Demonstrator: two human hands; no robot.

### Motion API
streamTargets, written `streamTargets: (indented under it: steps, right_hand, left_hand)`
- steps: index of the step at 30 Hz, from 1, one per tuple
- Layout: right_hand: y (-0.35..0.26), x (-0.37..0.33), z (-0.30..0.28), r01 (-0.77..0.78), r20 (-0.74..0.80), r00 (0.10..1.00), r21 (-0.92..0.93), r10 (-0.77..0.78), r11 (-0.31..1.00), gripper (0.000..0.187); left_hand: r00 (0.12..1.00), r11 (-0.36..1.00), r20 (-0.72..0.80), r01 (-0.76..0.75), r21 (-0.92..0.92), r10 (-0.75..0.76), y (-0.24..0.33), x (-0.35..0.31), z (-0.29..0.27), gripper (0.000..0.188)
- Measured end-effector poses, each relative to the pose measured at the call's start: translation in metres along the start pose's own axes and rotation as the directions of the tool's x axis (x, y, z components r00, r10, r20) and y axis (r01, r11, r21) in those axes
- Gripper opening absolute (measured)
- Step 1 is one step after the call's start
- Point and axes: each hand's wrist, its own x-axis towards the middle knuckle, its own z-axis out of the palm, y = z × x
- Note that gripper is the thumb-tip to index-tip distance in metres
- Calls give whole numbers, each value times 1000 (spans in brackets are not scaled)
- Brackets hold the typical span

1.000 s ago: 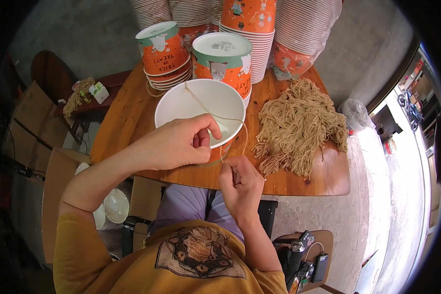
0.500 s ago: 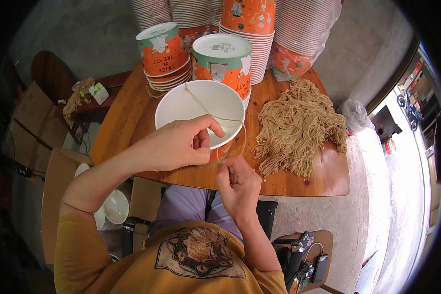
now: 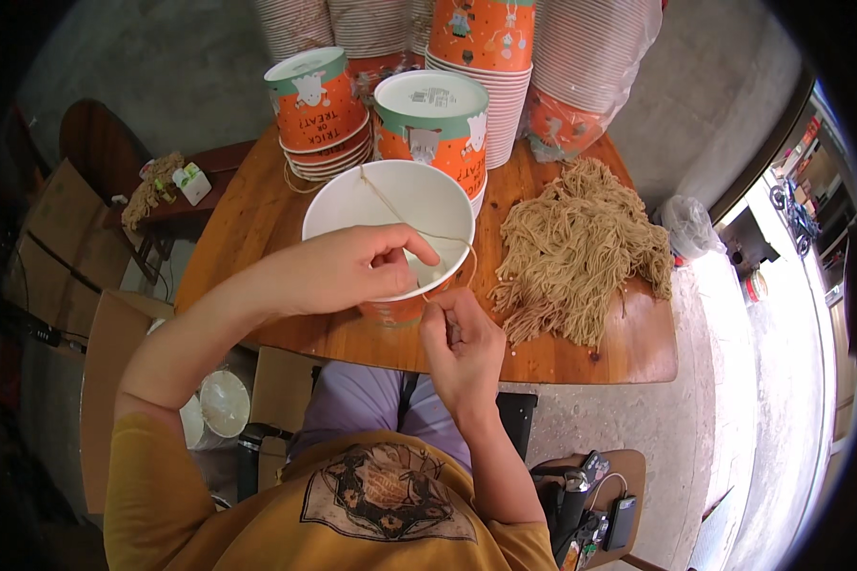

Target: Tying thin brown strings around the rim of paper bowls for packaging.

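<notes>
A white-lined paper bucket (image 3: 338, 205) with an orange outside stands at the table's near edge. A thin beige cord (image 3: 381, 198) runs from its far rim across the opening and loops over the right rim. My left hand (image 3: 352, 271) reaches over the near rim, fingers bent, with a gap between index finger and thumb; nothing shows in that gap, and the other fingertips are partly hidden. Just outside the near right rim, my right hand (image 3: 464, 338) is closed in a pinch on the cord's end.
A heap of beige cords (image 3: 581, 252) lies at the right. Upturned orange buckets (image 3: 430, 109) and tall bucket stacks (image 3: 581, 67), some in clear plastic, stand at the back of the wooden table (image 3: 628, 352). Below left is an open cardboard box (image 3: 114, 381).
The thumb of my left hand has moved up and inward over the near rim, uncovering more of the bucket's orange side. My right hand has risen slightly toward the rim, still pinching the cord.
</notes>
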Motion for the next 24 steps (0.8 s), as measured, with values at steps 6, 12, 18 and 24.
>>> streamTargets:
  steps: [6,12,18,24]
  right_hand:
    - [-2,2,0,-37,26,999,-13,37,999,5]
    - [-4,5,-2,-19,43,999,-58,22,998,8]
    - [-5,7,-2,28,28,999,-40,-27,999,11]
    - [-20,15,-33,-25,183,982,-85,40,996,11]
  left_hand:
    - [999,997,2,33,72,-33,4,2,-10,30]
    - [989,996,116,93,7,-94,3,9,-9,17]
    - [988,998,144,57,-27,-53,-1,14,-9,11]
    - [999,982,30,-6,-191,12,0,15,-11,11]
